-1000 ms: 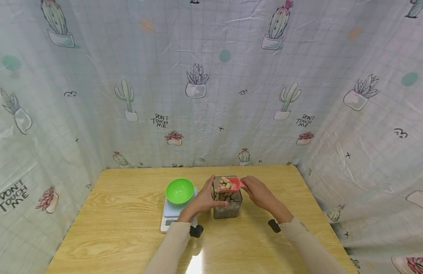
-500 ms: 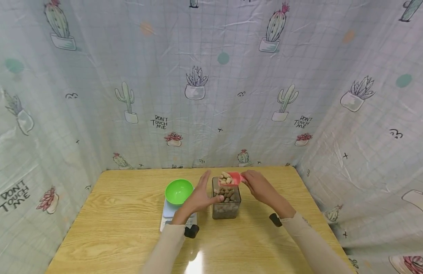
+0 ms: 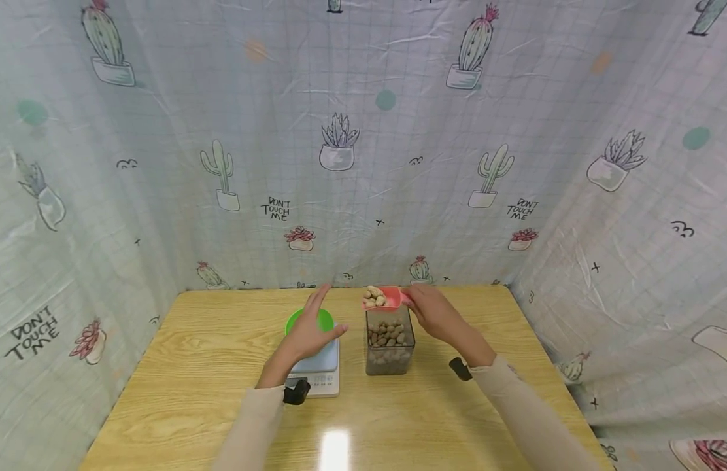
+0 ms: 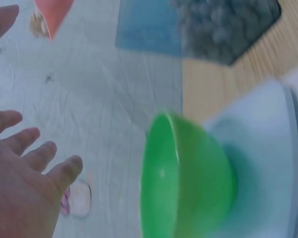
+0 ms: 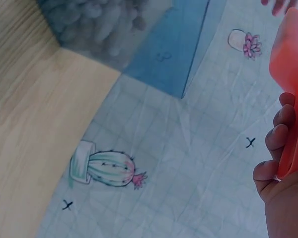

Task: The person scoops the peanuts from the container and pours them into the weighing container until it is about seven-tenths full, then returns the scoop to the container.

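My right hand grips the handle of a red scoop, fingers wrapped round it in the right wrist view. Peanuts in their shells fill the scoop's front end, which is raised over the back rim of a clear square container. More peanuts lie inside that container. With fingers spread and holding nothing, my left hand hovers by a green bowl, partly covering it in the head view. The bowl sits on a white kitchen scale.
A wooden table carries the scale on the left and the container to its right, with a narrow gap between them. A patterned curtain hangs behind the table and at both sides.
My left hand has let go of the container and moved left to the bowl. My right hand has lifted the loaded scoop out of the container and shifted it slightly left.
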A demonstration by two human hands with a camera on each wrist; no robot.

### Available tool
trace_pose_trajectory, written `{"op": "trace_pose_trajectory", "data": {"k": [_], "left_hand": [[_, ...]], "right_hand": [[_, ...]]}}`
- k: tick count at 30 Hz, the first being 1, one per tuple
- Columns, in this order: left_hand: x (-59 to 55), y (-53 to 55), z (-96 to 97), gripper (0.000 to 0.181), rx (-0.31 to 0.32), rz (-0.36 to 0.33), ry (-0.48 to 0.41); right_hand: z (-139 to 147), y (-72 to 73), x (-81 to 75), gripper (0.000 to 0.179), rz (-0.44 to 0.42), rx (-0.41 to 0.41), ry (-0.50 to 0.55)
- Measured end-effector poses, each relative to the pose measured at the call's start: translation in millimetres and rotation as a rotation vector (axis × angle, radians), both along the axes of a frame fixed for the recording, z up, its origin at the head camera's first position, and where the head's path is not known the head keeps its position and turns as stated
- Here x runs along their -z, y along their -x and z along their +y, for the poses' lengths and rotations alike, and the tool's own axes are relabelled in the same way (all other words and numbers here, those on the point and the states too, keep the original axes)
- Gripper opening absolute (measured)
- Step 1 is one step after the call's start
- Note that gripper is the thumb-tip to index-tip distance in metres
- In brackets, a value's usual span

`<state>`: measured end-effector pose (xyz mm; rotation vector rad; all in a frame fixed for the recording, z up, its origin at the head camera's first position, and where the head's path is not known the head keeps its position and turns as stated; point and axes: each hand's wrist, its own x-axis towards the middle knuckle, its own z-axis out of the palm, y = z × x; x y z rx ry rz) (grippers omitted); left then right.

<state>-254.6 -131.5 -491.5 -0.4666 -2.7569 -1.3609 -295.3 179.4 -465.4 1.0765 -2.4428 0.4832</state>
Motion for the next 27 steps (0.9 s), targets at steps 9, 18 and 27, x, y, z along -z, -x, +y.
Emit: {"op": "trace_pose_trajectory", "data": {"k": [9, 18, 27], "left_hand": [[18.4, 2.5, -39.0, 0.099, -0.077, 0.004, 0.039], [44.6, 9.9, -53.0, 0.113, -0.085, -0.125, 0.104], [61.1, 11.6, -58.8, 0.122, -0.129, -0.185, 0.131]], "right_hand": [[-19, 1.3, -7.1, 0.020, -0.042, 0.031, -0.005], [-43, 3.4, -9.7, 0.026, -0.142, 0.062, -0.050], [-70, 10.3, -2.2, 0.029, -0.174, 0.045, -0.087]]}}
